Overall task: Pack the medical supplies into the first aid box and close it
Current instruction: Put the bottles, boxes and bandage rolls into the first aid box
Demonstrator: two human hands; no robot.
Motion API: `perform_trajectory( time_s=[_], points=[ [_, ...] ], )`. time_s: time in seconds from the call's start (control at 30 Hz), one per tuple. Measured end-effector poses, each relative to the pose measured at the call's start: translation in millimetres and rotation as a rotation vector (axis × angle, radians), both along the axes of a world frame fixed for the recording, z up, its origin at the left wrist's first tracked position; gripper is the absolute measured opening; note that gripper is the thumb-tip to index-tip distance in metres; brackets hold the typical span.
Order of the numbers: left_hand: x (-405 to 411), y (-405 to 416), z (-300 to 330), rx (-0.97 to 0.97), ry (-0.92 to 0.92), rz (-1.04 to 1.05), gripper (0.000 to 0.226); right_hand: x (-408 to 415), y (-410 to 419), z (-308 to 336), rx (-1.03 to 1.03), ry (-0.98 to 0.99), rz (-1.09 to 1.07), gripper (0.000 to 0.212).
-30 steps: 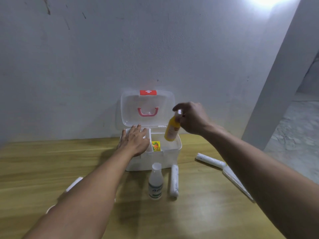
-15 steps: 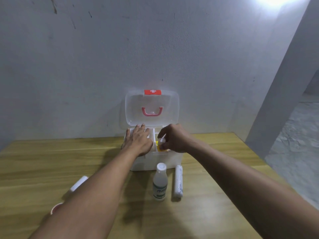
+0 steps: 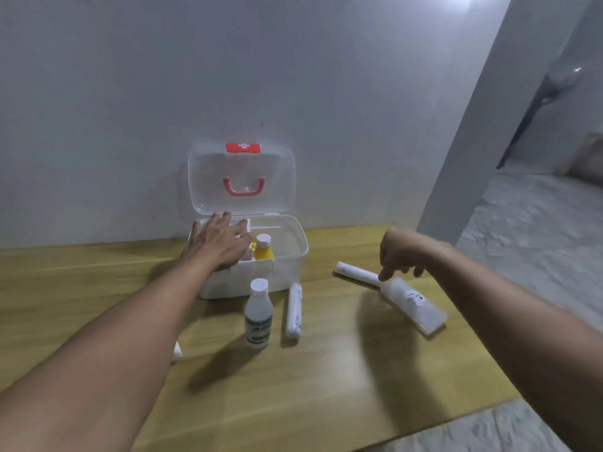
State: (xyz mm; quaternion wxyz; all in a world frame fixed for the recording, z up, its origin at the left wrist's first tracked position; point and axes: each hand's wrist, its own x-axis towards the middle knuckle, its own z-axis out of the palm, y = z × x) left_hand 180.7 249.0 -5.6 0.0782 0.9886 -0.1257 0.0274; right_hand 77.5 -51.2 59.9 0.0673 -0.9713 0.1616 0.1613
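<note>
The white first aid box (image 3: 287, 272) stands open against the wall, its clear lid (image 3: 241, 181) upright with a red handle. A yellow bottle (image 3: 263, 247) stands inside it. My left hand (image 3: 217, 243) lies flat on the box's left compartment, fingers spread. My right hand (image 3: 403, 252) hovers empty, fingers pointing down, over a white roll (image 3: 357, 272) and a clear packet (image 3: 414, 303) right of the box. In front of the box stand a clear bottle with a green label (image 3: 258, 313) and a second white roll (image 3: 293, 311).
The wooden table (image 3: 326, 386) ends near the right, where a grey floor (image 3: 538, 243) drops away beside a pillar (image 3: 483, 125). A small white item (image 3: 176, 352) shows partly under my left forearm. The wall stands right behind the box.
My right hand put the yellow bottle into the box, let it go, and moved right over the roll and packet. My left hand stayed on the box.
</note>
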Motion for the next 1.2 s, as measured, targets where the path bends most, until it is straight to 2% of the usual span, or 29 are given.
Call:
perform_trajectory(
  time_s=[0.13,0.23,0.33,0.47,0.53,0.63,0.7,0.83,1.0,1.2],
  points=[
    [1,1,-3,-0.010,0.001,0.004,0.057,-32,-5,-8,-0.180,0.190,-0.040,0.045],
    [1,0,-2,-0.008,-0.001,0.009,0.056,-41,-7,-15,-0.188,0.231,-0.062,0.054],
    [-2,0,-1,-0.017,0.004,0.005,0.056,-39,-7,-7,-0.190,0.199,-0.065,0.049],
    [-4,0,0,-0.027,0.008,0.005,0.056,-23,4,34,-0.195,-0.001,-0.008,0.028],
    [-4,0,1,-0.023,0.005,0.003,0.055,-8,21,52,-0.112,-0.104,0.051,0.030],
    [-4,0,1,-0.026,0.013,0.007,0.054,15,57,63,-0.015,-0.194,0.170,0.045],
    [-4,0,2,-0.030,0.016,0.005,0.053,27,85,61,-0.028,-0.218,0.303,0.046],
    [-7,1,4,-0.043,0.003,-0.008,0.052,53,124,43,-0.202,-0.278,0.564,0.042],
    [-8,0,4,-0.079,-0.021,0.006,0.051,79,147,19,-0.197,-0.237,0.659,0.039],
    [-9,0,3,-0.106,-0.030,0.002,0.050,95,150,0,-0.030,-0.259,0.654,0.045]
  ],
)
